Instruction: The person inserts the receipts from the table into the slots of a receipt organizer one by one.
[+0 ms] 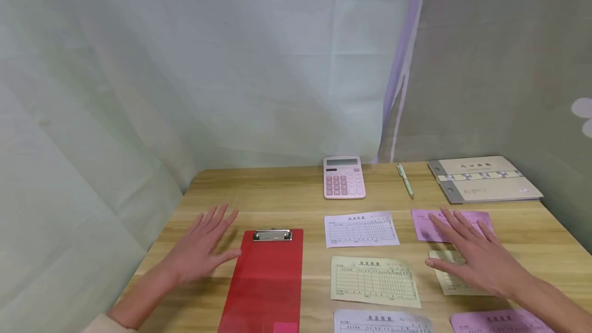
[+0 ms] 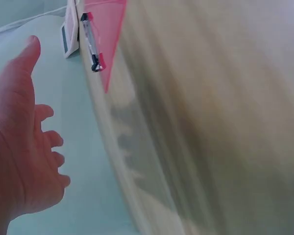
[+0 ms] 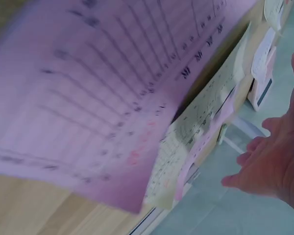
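My left hand (image 1: 199, 248) hovers over the table's left side with fingers spread, its thumb tip by the upper left edge of a red clipboard (image 1: 268, 281). In the left wrist view that hand (image 2: 22, 142) holds nothing, and its shadow falls on the wood. My right hand (image 1: 478, 256), fingers spread too, is above a pink receipt slip (image 1: 423, 225) and a pale yellow slip (image 1: 446, 284), hiding part of both. The right wrist view shows this hand (image 3: 272, 156) raised off the papers, with a large pink slip (image 3: 88, 107) close to the camera.
Left of those slips lie a white slip (image 1: 361, 230), a yellow-green slip (image 1: 374, 281) and another white slip (image 1: 384, 322). Along the back are a pink calculator (image 1: 344, 179), a pen (image 1: 405, 181) and a ring-bound book (image 1: 485, 179). Curtains (image 1: 277, 66) hang behind the table.
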A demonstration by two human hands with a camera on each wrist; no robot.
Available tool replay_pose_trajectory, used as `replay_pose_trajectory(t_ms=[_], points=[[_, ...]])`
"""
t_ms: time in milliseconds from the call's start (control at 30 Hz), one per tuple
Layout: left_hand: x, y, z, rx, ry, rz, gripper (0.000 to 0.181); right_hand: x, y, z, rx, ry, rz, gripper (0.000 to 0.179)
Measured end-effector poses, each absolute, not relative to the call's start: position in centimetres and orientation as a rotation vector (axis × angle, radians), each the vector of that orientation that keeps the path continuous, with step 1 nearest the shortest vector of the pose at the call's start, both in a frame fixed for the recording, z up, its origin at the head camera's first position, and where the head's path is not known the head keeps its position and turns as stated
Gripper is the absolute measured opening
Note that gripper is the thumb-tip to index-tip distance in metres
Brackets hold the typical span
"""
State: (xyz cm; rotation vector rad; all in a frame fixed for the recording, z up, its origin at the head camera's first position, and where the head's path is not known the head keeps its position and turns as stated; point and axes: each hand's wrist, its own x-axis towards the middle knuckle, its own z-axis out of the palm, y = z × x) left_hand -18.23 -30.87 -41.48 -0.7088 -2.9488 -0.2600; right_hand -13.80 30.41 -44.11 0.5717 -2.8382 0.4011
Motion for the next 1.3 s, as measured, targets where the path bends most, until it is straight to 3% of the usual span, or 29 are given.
replay_pose_trajectory(t_ms=[233, 567, 733, 1000, 1300], points=[[-21.2, -29.9, -40.8, -0.844, -2.966, -0.735, 0.106, -17.4, 28.4, -42.6, 0.588, -2.837, 0.871, 0.094], [-24.2, -27.3, -41.3, -0.912, -2.93, -1.034, 0.111, -21.9, 25.3, -43.4, 0.58, -2.783, 1.092, 0.063], [-25.1, -25.6, -42.5, -0.97, -2.923, -0.998, 0.099, -23.3, 24.1, -43.7, 0.565, -2.777, 1.077, 0.047], [-24.8, -24.1, -43.9, -1.055, -2.876, -0.97, 0.062, -24.4, 22.5, -44.2, 0.496, -2.799, 1.04, 0.024], [-24.8, -23.9, -44.7, -1.052, -2.881, -0.893, 0.044, -24.7, 21.8, -44.5, 0.408, -2.819, 1.05, 0.01]])
